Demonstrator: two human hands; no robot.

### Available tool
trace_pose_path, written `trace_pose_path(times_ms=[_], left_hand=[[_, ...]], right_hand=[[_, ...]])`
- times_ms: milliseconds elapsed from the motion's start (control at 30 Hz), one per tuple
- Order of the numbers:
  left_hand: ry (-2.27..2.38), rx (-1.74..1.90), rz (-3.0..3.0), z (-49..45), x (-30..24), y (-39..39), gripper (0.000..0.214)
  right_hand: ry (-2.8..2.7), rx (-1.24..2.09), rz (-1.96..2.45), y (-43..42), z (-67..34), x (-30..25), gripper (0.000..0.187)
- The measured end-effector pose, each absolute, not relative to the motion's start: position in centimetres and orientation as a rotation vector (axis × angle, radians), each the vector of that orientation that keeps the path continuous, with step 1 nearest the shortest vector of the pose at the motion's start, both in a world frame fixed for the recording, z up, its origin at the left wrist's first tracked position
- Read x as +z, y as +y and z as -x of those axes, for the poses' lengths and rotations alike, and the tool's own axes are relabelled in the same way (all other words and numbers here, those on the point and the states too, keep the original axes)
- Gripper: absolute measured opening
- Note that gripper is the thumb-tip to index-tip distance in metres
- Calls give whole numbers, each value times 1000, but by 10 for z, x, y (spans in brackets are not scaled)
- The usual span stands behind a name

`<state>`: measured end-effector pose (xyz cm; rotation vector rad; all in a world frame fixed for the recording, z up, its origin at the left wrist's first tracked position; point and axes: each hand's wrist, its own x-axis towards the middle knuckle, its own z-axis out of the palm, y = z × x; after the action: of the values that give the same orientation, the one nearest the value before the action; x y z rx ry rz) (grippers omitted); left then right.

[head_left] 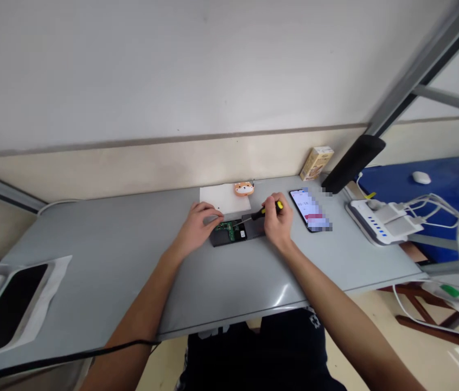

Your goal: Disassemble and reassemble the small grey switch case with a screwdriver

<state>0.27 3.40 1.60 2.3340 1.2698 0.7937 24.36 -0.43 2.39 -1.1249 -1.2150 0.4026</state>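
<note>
An opened dark electronic device (218, 239) lies on the grey desk, its green circuit board (231, 231) exposed. At its upper left edge, my left hand (199, 227) has thumb and fingertips drawn together, gripping the device there. My right hand (278, 222) is closed around a black and yellow screwdriver (259, 213), whose shaft slants down left to the circuit board. A flat dark grey piece (254, 227) adjoins the device on the right, partly covered by my right hand. I cannot tell whether the screwdriver's tip sits in a screw.
Behind the device are white paper (219, 196) with tiny dark specks and an orange animal-face case (244, 188). A lit phone (308, 209), small box (316, 163) and power strip (380, 221) with cables stand right. A black tablet-like slab (10, 307) lies left.
</note>
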Motion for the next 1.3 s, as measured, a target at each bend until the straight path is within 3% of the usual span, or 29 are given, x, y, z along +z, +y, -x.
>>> trace_pose_path(times_ms=[367,567,833,1000,1167,1300], left_hand=[[1385,552,-2559,-41,13,93,24],[1395,658,-2520,-41,22,63,32],[1095,502,-2537,-25,13,8,48],[1074,585,-2465,-23,0,6,37],[962,649,-2504,-20,-7,8,28],[959,596,-2512,-18,-7,8,26]], right_hand=[[-1151,447,1149,4,-250,18,40],[-1247,436,1122,1,-248,17,37],[-1350,386,1118,-5,-244,17,35],[-1418,399,1050,-1,-238,23,20],[-1446,518,955,14,-229,31,28],[-1537,818,850,32,-228,39,31]])
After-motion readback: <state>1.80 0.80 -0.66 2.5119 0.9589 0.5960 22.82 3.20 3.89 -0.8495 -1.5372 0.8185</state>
